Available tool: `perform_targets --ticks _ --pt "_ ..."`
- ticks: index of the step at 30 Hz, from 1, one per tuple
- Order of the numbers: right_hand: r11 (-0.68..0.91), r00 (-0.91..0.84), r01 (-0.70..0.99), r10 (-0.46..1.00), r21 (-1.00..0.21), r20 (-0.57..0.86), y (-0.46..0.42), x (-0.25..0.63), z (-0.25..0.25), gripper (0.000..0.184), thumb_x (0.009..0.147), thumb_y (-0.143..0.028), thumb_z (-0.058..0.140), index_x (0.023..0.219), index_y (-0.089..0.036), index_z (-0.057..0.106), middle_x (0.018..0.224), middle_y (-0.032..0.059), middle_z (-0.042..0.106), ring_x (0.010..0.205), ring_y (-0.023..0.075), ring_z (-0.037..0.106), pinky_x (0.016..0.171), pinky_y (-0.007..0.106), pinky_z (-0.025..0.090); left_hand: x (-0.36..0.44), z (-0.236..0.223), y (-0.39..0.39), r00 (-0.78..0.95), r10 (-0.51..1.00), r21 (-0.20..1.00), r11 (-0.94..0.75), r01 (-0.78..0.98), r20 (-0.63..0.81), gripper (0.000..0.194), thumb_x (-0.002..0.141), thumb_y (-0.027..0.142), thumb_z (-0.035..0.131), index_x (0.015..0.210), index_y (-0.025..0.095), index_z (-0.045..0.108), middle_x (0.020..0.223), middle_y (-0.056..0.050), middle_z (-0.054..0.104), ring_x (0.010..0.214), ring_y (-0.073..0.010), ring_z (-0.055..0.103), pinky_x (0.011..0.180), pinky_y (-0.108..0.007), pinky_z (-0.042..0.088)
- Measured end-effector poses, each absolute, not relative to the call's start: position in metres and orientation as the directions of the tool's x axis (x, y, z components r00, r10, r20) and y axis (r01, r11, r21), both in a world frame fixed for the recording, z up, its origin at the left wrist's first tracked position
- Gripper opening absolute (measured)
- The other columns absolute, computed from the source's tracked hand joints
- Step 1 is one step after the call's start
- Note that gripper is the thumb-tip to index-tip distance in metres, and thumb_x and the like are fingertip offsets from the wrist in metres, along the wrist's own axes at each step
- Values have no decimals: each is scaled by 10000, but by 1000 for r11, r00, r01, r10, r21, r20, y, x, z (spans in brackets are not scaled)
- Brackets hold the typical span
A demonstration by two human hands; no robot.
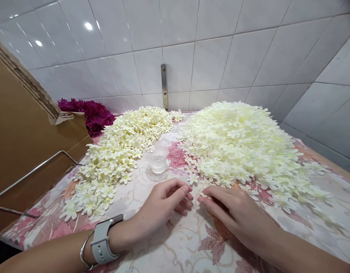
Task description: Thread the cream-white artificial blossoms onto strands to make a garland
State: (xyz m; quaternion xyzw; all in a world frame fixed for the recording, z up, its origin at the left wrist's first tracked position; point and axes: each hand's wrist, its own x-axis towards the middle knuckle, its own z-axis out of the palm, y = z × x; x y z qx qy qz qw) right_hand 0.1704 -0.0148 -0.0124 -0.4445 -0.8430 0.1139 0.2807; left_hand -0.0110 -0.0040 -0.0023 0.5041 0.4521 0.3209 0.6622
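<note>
My left hand point(169, 198) is over the middle of the cloth with its fingers curled and the thumb against the index finger. Whether anything is pinched there is too small to make out. My right hand point(231, 206) is just beside it, fingertips pressed together, and a bit of a pale flower shows between them. Behind my right hand spreads a big heap of white artificial flowers point(234, 140). A second, yellower flower heap point(121, 146) lies to the left. Between the heaps stands a small clear plastic cup point(158, 162), with what looks like clear liquid in it.
A floral tablecloth point(160, 242) covers the table. A cardboard sheet point(35, 125) and a bent metal rod point(35, 169) are at the left. Purple flowers point(92, 113) lie behind the cardboard. A tiled wall point(214, 64) with a metal bracket point(164, 85) closes off the back.
</note>
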Motion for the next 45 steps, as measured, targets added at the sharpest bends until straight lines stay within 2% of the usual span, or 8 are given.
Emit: perform_targets --ticks 2,7,12,18,23,31,36,45 --pt "561 -451 669 828 -487 334 -15 171 -11 274 894 -211 442 652 -183 568 542 -9 557 487 122 543 483 228 427 -11 -2 -2 385 880 958 285 39 -278 247 811 393 566 792 147 593 711 -32 620 662 -121 582 649 -238 464" --pt "634 -493 516 770 -576 406 -13 171 -7 318 891 -138 390 1071 -261 623 919 58 633 805 150 616 641 241 503 -10 -1 0 390 873 944 328 -24 -293 232 801 372 589 784 140 597 703 -33 623 654 -122 594 657 -242 479" --pt "644 -451 503 765 -576 461 -16 169 -8 243 867 -159 468 1045 -231 617 947 57 650 846 157 630 686 251 529 -8 0 -4 507 801 900 423 -105 -317 177 743 294 678 812 134 648 777 -38 633 722 -111 590 692 -205 451" --pt "709 -386 618 651 -340 654 -20 168 -11 162 852 -177 505 986 -184 594 892 100 609 802 195 610 646 312 523 -6 4 -3 383 860 919 389 -63 -338 170 688 288 722 663 125 680 621 -16 608 589 -93 536 581 -188 407" --pt "736 -420 648 561 -197 713 -20 166 -11 257 862 -89 460 1092 -133 566 928 137 626 842 213 598 674 338 519 -6 3 -1 372 880 942 333 -39 -295 152 660 265 743 726 133 707 710 -33 651 648 -109 550 596 -198 398" --pt "750 -465 547 641 -372 611 -18 165 -10 218 904 -136 372 973 -175 575 912 98 653 846 185 633 673 286 544 -9 3 -8 417 867 944 325 -61 -272 129 685 243 714 771 148 702 792 -41 651 743 -136 571 679 -223 435" --pt "657 -493 579 754 -483 435 -17 165 -15 185 891 -135 344 867 -195 517 800 56 585 699 149 594 590 265 513 -11 6 -9 447 859 967 240 80 -250 144 742 283 654 796 165 717 816 -42 680 824 -166 592 734 -232 433" --pt "516 -350 710 849 -479 396 -8 174 -9 240 891 -238 413 653 -206 393 547 -38 456 467 107 452 451 225 337 -7 6 -5 304 921 968 250 22 -245 170 751 278 652 883 171 655 780 -36 650 730 -124 581 690 -217 435"
